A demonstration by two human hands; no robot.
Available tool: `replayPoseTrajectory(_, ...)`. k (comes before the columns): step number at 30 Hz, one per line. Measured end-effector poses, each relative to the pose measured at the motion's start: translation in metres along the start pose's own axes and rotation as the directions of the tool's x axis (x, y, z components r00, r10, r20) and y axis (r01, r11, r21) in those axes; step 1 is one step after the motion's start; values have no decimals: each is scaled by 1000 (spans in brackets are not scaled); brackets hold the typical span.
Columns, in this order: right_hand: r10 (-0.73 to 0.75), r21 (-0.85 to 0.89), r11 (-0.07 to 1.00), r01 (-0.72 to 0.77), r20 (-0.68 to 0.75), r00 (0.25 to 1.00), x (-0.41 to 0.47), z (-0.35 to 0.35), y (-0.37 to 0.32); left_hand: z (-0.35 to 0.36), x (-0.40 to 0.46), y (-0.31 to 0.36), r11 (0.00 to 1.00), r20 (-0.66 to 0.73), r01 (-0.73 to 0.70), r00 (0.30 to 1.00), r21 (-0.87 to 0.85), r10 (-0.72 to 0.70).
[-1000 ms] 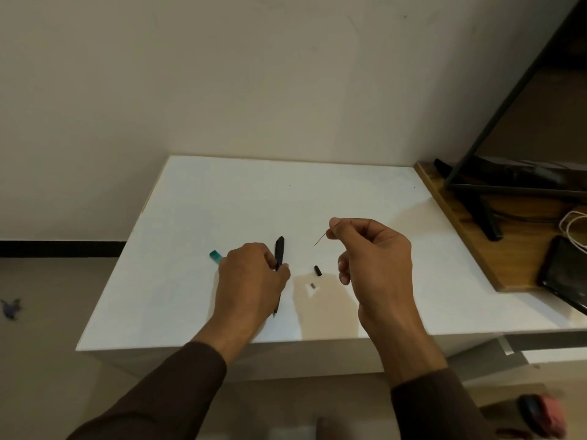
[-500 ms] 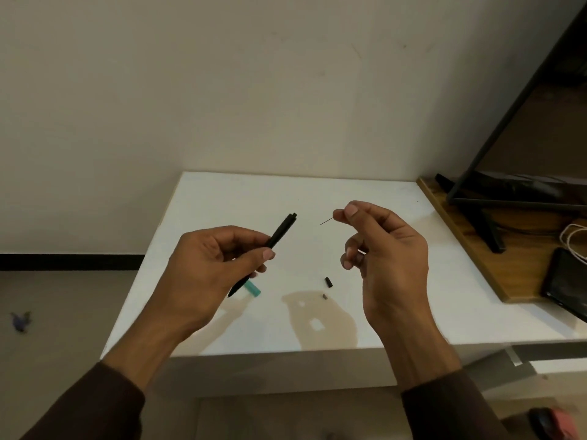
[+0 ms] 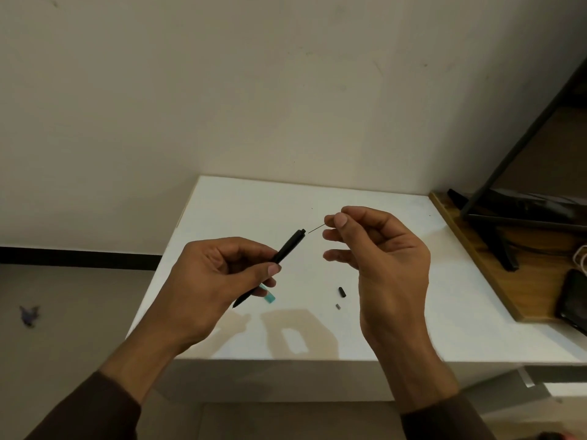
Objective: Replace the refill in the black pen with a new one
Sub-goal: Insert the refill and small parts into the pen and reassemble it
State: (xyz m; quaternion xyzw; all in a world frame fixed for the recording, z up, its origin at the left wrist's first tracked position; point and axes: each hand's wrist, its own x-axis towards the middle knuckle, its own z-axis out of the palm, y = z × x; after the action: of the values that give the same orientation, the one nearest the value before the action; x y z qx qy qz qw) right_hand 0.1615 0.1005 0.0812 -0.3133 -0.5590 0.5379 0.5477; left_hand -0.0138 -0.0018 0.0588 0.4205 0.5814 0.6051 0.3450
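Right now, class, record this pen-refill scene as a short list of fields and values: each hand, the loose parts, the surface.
left hand: grips the black pen, tilted up to the right
right hand: pinches a thin refill, its tip close to the pen's upper end
loose parts: small black piece, tiny grey piece, teal item
surface: white table

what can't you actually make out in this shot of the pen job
Head view only:
- Thin refill: most of it is hidden inside the right hand; only a hair-thin tip shows.
- Black pen: its middle is covered by the left hand.
- Teal piece: partly behind the left fingers.
- Tiny grey part: too small to identify.
- Dark device: cut off by the right edge.
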Motion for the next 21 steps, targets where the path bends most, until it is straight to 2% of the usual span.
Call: replayPoseTrajectory(21,-17,-19,1000,17,14,1000,0,0,1,2,0,1,1000,-1,-12,1000,21,12)
